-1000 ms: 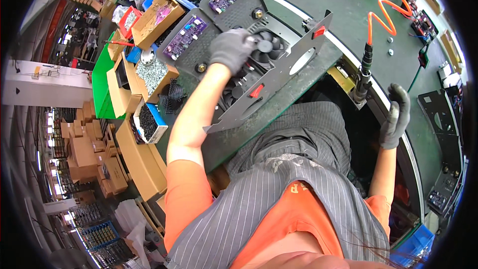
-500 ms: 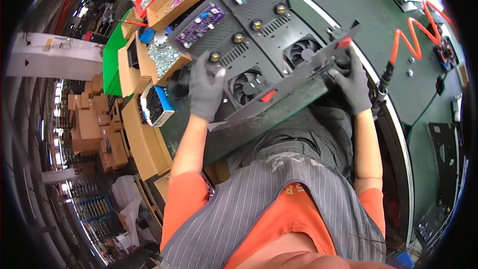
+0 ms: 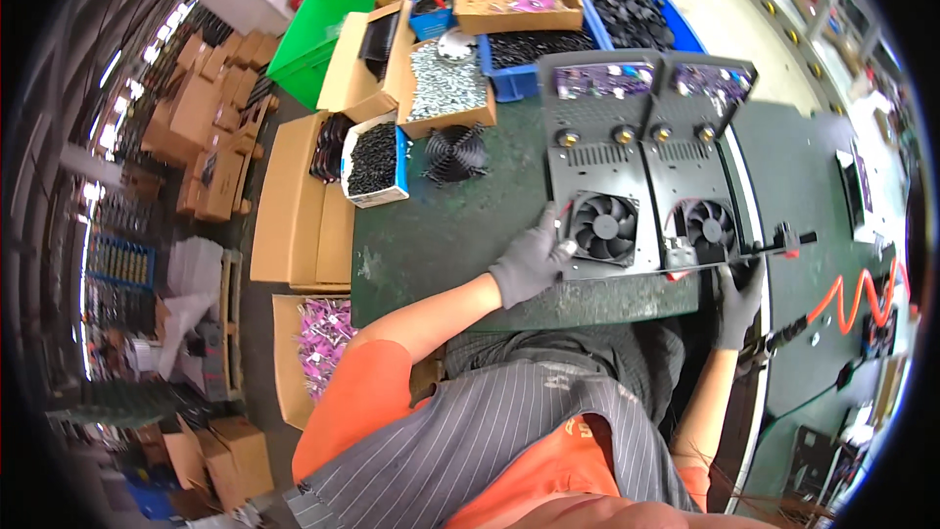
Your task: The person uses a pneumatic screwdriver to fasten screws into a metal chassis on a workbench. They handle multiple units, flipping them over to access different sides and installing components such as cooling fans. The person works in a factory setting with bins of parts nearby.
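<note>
Two black metal chassis panels lie side by side on the green table, a left panel (image 3: 597,174) and a right panel (image 3: 682,174). Each carries a black cooling fan (image 3: 604,227), brass-coloured round posts and a purple circuit board (image 3: 603,81) at its far end. My left hand (image 3: 532,263), in a grey glove, grips the near left edge of the left panel, thumb beside the fan. At the near right corner of the right panel my gloved right hand (image 3: 738,304) has its fingers up against the edge, partly hidden beneath it. A small red part (image 3: 678,275) shows at the near edge.
Left of the panels sits a loose black fan guard (image 3: 456,154). Beyond it are a carton of silver screws (image 3: 446,83), a box of black screws (image 3: 374,159) and a blue bin of black parts (image 3: 636,15). An orange coiled hose (image 3: 850,299) hangs at the right.
The view has swung left, bringing more bins into sight. The near edge strip, earlier tilted, now appears nearly edge-on. My left hand has moved from beside the round posts to the near left edge.
</note>
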A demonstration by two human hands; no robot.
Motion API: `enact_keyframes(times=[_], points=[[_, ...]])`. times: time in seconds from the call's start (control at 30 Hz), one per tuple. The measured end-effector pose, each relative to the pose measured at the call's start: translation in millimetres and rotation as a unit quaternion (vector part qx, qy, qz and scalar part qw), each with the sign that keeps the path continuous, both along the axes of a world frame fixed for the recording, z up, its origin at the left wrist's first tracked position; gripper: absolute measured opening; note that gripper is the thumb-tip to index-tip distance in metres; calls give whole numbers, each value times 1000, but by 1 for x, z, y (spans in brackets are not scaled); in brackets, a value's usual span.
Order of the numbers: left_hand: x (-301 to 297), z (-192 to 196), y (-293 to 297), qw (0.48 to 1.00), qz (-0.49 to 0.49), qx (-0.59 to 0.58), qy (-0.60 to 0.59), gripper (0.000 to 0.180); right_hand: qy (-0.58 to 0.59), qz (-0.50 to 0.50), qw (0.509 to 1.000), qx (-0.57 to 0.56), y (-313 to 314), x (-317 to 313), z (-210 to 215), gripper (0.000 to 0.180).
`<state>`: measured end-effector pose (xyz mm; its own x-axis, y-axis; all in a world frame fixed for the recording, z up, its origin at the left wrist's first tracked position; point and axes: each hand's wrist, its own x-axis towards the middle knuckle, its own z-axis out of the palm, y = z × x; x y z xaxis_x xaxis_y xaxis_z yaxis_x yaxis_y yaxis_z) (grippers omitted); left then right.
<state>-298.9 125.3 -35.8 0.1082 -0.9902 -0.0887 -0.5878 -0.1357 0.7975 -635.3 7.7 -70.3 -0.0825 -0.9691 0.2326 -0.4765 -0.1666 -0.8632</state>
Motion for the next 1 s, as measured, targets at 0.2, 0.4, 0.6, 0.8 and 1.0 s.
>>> enact_keyframes(times=[0.2,0.4,0.6,0.8,1.0], points=[[14,73,-19,948,-147,205,-195,71,-12,21,1000,-19,0,-22,-8,67],[107,138,-89,950,-14,42,-309,42,-14,-6,992,-125,84,-27,49,30],[168,118,-209,929,16,62,-364,48,-96,-131,970,-183,113,-61,73,29],[163,101,-263,890,-41,209,-404,61,-129,-205,965,-96,84,-86,62,42],[133,145,-243,848,-144,275,-430,49,-326,-33,944,42,72,-99,6,52]])
